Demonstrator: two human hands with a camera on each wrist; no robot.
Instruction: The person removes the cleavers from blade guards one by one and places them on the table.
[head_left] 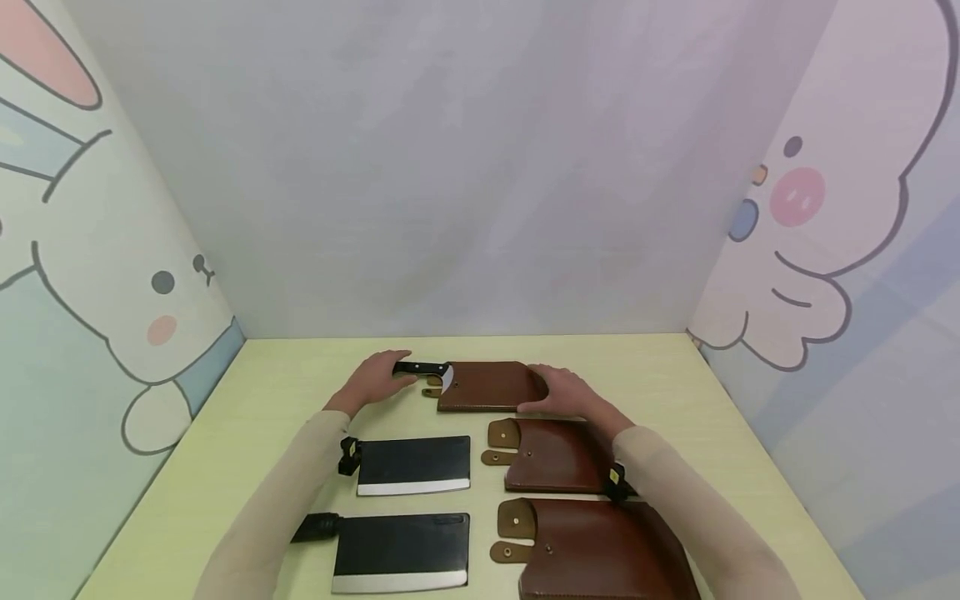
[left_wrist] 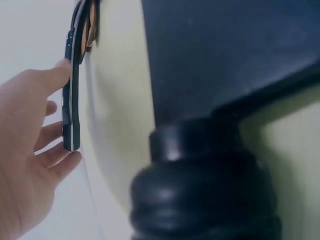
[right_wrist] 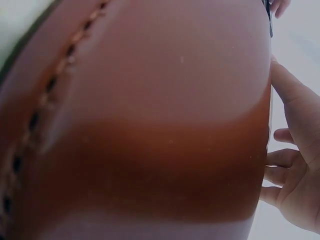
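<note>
At the back of the table, a knife with a black riveted handle (head_left: 420, 367) sits with its blade mostly hidden inside a brown leather sheath (head_left: 487, 386). My left hand (head_left: 372, 382) holds the handle's free end, the thumb and fingers on it in the left wrist view (left_wrist: 30, 130). On the sheath's right end my right hand (head_left: 564, 393) grips, thumb at the near edge and fingers at the far side. A bit of bright blade shows at the sheath's mouth, beside its loose strap tabs.
Nearer me on the left lie two bare cleavers, a middle one (head_left: 414, 462) and a larger front one (head_left: 401, 550). To their right are two more brown sheaths, a middle one (head_left: 558, 454) and a front one (head_left: 600, 550), partly under my right forearm. Printed walls enclose the table.
</note>
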